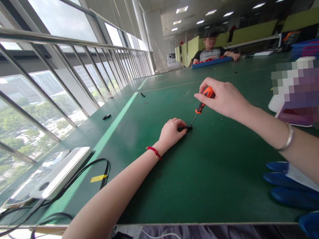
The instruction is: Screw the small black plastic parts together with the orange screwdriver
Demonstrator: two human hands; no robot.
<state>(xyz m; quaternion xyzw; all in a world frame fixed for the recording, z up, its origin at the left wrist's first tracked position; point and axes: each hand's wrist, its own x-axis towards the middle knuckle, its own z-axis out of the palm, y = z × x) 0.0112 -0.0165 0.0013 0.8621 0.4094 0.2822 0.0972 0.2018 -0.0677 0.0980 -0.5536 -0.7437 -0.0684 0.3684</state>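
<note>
In the middle of the green table (153, 172), my left hand (172, 132) is closed on a small black part (187, 128), pinning it against the surface. My right hand (225, 95) grips a screwdriver (199, 108) with an orange and black handle, held between thumb and fingers. The screwdriver slants down to the left, and its tip meets the right end of the black part. Whether a screw sits under the tip is too small to make out.
Small black pieces (106, 117) lie further left. A white power bank (60, 174) and cables sit at the left edge by the railing. Blue gloves (293, 189) lie at the lower right, beneath my forearm. Across the table, a person sits behind a blue tray (211, 63) holding red items.
</note>
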